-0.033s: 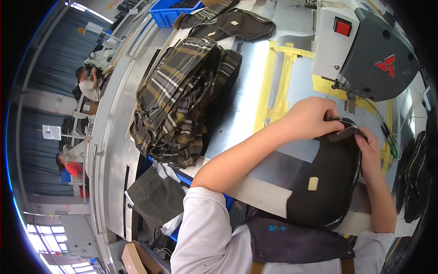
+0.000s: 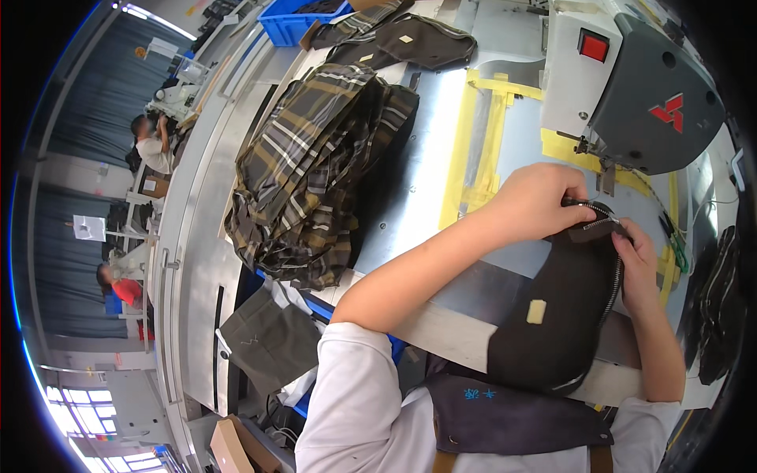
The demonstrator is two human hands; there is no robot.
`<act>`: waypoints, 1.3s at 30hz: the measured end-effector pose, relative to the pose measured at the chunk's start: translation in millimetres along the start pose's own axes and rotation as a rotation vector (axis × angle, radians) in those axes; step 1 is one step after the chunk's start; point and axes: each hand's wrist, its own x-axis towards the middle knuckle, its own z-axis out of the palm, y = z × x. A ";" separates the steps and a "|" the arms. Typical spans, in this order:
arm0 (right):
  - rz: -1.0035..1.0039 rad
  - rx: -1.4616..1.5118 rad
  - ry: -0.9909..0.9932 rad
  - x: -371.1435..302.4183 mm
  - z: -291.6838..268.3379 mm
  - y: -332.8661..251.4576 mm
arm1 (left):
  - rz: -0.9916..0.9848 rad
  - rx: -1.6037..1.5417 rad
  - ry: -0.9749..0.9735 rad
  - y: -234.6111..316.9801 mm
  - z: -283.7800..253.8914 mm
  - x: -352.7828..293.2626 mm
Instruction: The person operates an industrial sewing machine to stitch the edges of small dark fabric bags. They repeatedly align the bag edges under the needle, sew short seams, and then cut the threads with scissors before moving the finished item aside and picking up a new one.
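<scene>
Holding a zippered fabric panel (image 2: 564, 335) before the sewing machine (image 2: 643, 87)

Head view: the left hand (image 2: 544, 201), left forearm (image 2: 430, 260) slanting across the worktable (image 2: 410, 169), pinches the panel's top end; the right hand (image 2: 640, 256), its forearm nearly upright, grasps the zipper (image 2: 616, 288), apparently to steady the curve. The panel's wide end lies toward the apron (image 2: 520, 418); the grips are partly hidden, so exact contact is uncertain

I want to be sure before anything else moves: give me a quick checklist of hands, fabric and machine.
1. Left hand pinching the upper end of the dark fabric piece: ok.
2. Right hand holding its zippered edge: ok.
3. Zipper straight between the hands: not ok, it bends there.
4. Fabric clear of the sewing machine needle: cannot tell, depth unclear.
5. Plaid fabric pile apart from the held piece: ok.
</scene>
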 end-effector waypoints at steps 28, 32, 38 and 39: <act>-0.370 -0.437 0.143 15.2 12.9 -2.9 | 0.167 0.170 0.098 -12.2 27.2 3.9; -0.114 -0.045 0.167 12.0 19.2 -8.7 | 0.442 0.272 0.266 -17.5 31.4 4.0; -0.143 -0.029 -0.029 8.0 6.8 -9.6 | 0.490 0.047 0.143 -18.2 34.2 3.6; -0.176 -0.070 -0.049 6.7 4.2 -15.3 | 0.458 0.008 0.115 -19.4 31.7 3.1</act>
